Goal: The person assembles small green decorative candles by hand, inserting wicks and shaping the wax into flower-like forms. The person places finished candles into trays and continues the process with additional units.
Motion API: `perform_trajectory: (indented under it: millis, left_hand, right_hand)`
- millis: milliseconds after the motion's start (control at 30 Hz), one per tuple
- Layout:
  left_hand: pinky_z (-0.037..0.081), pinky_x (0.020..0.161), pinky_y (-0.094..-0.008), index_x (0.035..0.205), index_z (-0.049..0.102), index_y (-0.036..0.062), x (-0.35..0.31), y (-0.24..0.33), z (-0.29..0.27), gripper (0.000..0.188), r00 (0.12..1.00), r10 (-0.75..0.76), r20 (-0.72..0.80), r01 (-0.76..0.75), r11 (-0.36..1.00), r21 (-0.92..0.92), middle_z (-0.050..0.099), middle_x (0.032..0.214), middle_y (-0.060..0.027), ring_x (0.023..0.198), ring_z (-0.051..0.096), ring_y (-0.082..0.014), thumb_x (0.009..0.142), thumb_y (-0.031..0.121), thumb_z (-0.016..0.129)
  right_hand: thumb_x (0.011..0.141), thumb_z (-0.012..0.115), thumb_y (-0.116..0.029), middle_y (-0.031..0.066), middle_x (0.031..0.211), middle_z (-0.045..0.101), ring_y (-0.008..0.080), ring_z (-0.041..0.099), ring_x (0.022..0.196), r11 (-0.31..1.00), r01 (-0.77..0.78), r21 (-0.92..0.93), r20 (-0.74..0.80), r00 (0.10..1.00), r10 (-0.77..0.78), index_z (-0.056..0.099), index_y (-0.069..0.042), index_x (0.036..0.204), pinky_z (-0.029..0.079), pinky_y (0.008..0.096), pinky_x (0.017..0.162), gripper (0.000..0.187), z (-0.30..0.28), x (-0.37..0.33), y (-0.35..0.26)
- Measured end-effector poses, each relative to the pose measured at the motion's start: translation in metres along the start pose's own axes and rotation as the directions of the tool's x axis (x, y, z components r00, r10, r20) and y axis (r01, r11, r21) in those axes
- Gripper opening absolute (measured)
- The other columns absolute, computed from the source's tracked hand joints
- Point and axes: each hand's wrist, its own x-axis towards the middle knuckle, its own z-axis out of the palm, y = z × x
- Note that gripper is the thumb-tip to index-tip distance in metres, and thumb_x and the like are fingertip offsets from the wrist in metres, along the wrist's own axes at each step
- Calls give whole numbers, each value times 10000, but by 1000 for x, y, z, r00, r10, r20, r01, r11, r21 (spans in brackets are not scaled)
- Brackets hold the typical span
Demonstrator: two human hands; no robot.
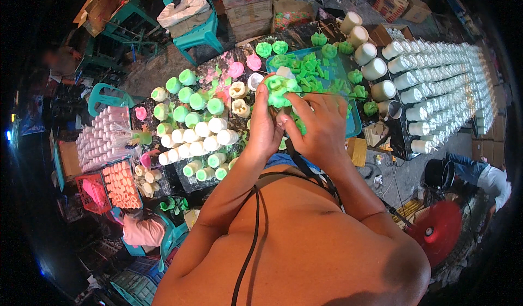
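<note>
Both of my hands hold a lumpy green candle (280,90) above the table, its top shaped in petal-like folds. My left hand (263,125) is wrapped round its left side, thumb upward. My right hand (320,122) presses its fingertips against the right side, the thumb lower down. A thin dark line runs right from the right fingers; whether it is a tool I cannot tell. Just beyond lies a teal tray (354,122) with green wax pieces (309,69). Left of the hands stand cream-coloured hollowed candles (240,108) and pink flower-like pieces (253,62).
White and green cylinders (201,137) crowd the table's left. Rows of white cylinders (425,96) fill the right table. A teal chair (201,31) stands beyond; a red fan (436,232) is at lower right. Another person (493,183) bends at far right. A black cable (256,213) hangs across my torso.
</note>
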Motion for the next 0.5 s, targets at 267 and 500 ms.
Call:
perform_trajectory:
  millis: [267, 500]
  left_hand:
    - [508, 990, -406, 1342, 584, 104, 4, 1, -25, 584, 988, -146, -56, 142, 987, -70, 681, 1211, -85, 1110, 660, -230, 1052, 593, 449]
    - [440, 595, -264, 1354, 564, 115, 1, -3, -6, 488, 984, -144, -102, 157, 979, 130, 674, 1024, -13, 781, 584, -107, 1068, 501, 479]
  right_hand:
    - [853, 758, -318, 76, 1058, 626, 272, 578, 999, 997, 5, 78, 22, 1000, -6, 669, -119, 1243, 379, 442, 935, 447, -2, -5, 4]
    - [700, 884, -341, 157, 1228, 619, 373, 580, 1140, 904, -243, 351, -11, 964, 264, 569, -66, 1351, 473, 483, 966, 774, 17, 1, 14]
